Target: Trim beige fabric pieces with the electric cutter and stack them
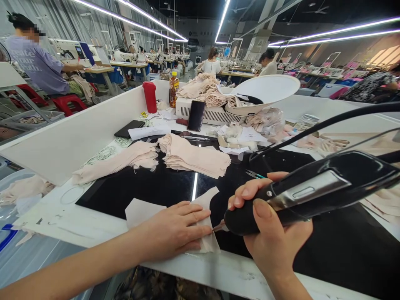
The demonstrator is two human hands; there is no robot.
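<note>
My left hand [178, 227] lies flat with its fingers stretched out, pressing a pale piece of fabric [206, 243] onto the black work surface. A white sheet [142, 210] is partly under that hand. In my right hand [275, 233] is a black corded handheld tool [300, 196] with a silver panel, my fingers wrapped round it. Its narrow metal tip [221, 226] meets the fabric's right edge beside my left fingertips. Beyond my hands lie two stacks of beige fabric pieces, a left stack [120, 161] and a right stack [195, 156].
A smartphone [196, 116] leans against a white vented box [184, 109] heaped with fabric. Nearby stand a red cup [150, 96] and a bottle [173, 89]. Small teal-handled snips [254, 174] lie past my right hand. The tool's black cable [337, 118] arches at right. Co-workers sit beyond.
</note>
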